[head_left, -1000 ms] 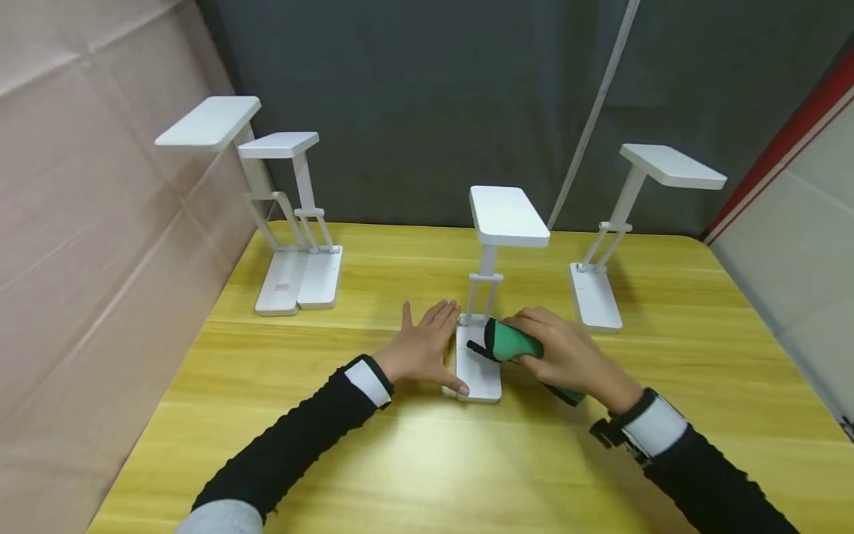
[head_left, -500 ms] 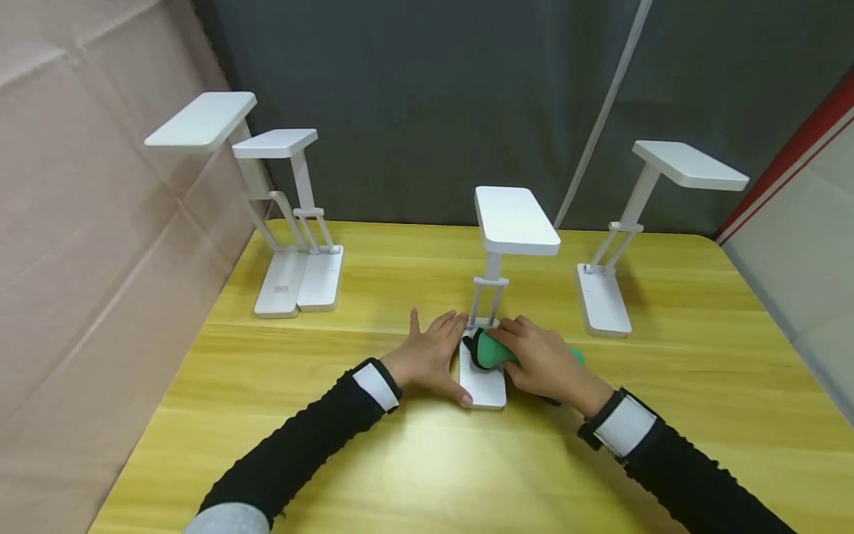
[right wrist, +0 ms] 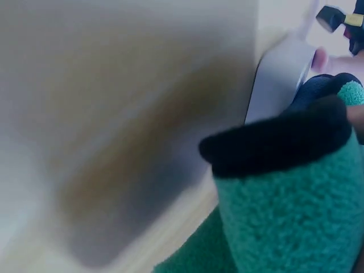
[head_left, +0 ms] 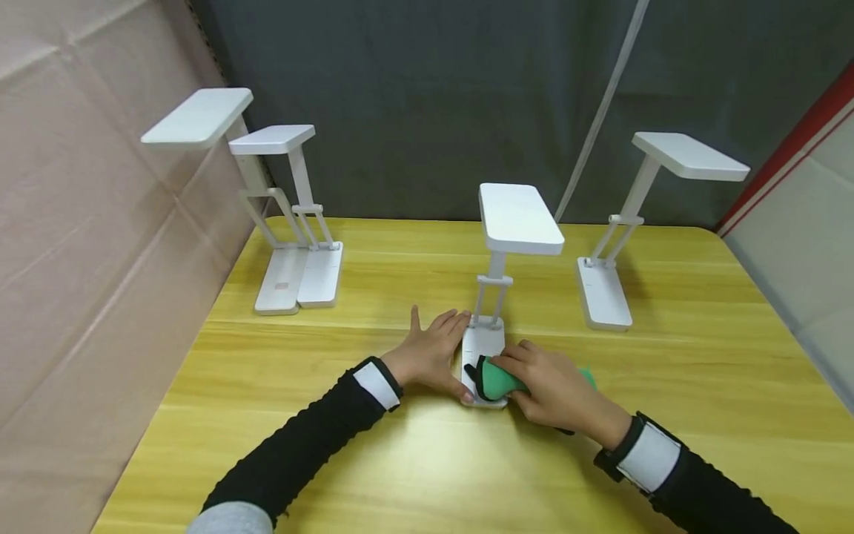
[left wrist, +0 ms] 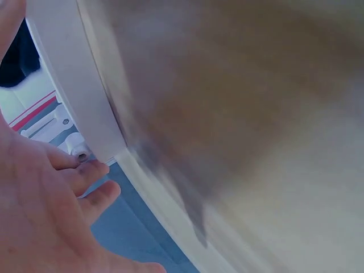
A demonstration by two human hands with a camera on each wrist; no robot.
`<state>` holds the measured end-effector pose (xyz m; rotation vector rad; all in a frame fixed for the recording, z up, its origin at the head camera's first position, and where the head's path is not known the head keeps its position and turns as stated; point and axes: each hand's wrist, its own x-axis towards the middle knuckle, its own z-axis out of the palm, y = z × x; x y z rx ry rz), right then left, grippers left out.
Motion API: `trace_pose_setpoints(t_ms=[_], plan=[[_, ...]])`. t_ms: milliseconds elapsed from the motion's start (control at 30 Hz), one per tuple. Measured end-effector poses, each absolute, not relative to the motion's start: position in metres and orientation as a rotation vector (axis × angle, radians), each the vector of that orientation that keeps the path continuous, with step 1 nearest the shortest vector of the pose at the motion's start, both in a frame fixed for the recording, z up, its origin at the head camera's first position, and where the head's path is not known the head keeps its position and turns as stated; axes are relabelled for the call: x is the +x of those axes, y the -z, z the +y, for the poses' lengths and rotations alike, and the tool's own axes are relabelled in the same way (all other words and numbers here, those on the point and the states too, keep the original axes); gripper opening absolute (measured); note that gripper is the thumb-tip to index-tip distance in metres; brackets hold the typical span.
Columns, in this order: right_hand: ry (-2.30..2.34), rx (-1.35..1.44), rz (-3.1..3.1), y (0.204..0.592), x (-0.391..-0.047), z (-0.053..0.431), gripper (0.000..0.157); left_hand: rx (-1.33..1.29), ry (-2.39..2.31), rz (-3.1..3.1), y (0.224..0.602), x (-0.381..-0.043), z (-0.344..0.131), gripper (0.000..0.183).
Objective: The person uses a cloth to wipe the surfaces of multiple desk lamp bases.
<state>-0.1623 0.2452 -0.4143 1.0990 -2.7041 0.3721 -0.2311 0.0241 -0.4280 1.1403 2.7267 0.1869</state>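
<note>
Right hand [head_left: 555, 389] with green cloth [head_left: 497, 381] on lamp base [head_left: 483, 340]

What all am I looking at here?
Table: one, yellow, lower centre
Middle lamp: one, white, near the table's centre
Left lamps: two, white, back left
Right lamp: one, white, back right
Cloth: one, green with black edging, on the middle lamp's base
Backdrop: one, dark grey, behind the table
Strip: one, pale, slanting across the backdrop
Sheet: one, pinkish beige, left side
Side panel: one, white with red, right side
Sleeves: two, black, both arms
Wrist straps: two, black and white, both wrists
Left hand: one, touching the middle lamp's base
Right hand: one, gripping the cloth
</note>
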Motion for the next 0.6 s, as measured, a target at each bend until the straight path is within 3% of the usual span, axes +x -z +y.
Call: trace_pose_setpoints(t_ms=[333, 600], plan=[[-0.611, 1.238, -2.814, 0.408, -0.139, 0.255, 0.041, 1.126, -0.184, 2.75, 0.433, -0.23, 0.023, 0.131], [-0.583, 1.069, -2.77, 0.39, -0.161, 0.246, 0.043, 1.159, -0.16, 2.726, 0.432, -0.226, 0.024, 0.135]])
